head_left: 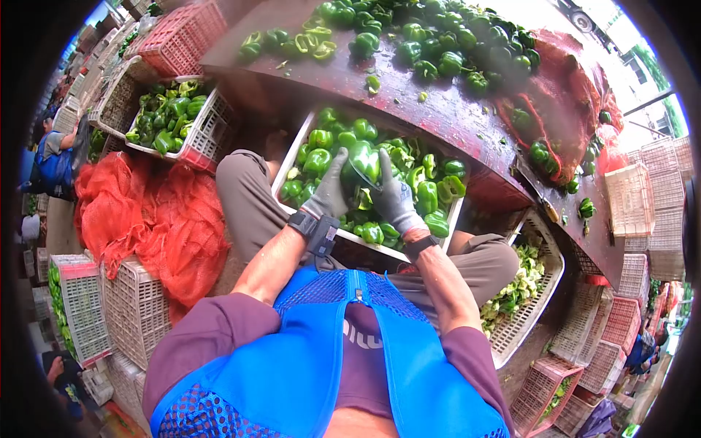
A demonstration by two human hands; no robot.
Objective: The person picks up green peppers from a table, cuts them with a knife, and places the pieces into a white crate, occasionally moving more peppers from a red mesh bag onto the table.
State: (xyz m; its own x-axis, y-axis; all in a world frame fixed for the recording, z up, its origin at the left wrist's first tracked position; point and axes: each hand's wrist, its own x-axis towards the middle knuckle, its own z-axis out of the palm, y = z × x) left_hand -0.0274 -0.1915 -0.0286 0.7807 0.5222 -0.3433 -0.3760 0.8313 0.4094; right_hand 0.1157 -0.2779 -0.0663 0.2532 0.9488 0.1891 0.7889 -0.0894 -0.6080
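Observation:
Both of my hands wear grey gloves and meet over a white crate (296, 146) full of green peppers (318, 162). Between them is a large green pepper (363, 162). My left hand (330, 188) presses its fingers against the pepper's left side. On the other side, my right hand (395, 197) touches the pepper and holds a small knife (363, 175), its dark curved blade lying across the pepper's lower front. Whole and cut peppers lie below and around both hands.
Beyond the crate, a dark red table (328, 79) bears many peppers and a red mesh sack (558, 95). At left are a pepper crate (212, 120) and red netting (157, 226). A crate of trimmings (555, 274) stands right. Another person (55, 157) is far left.

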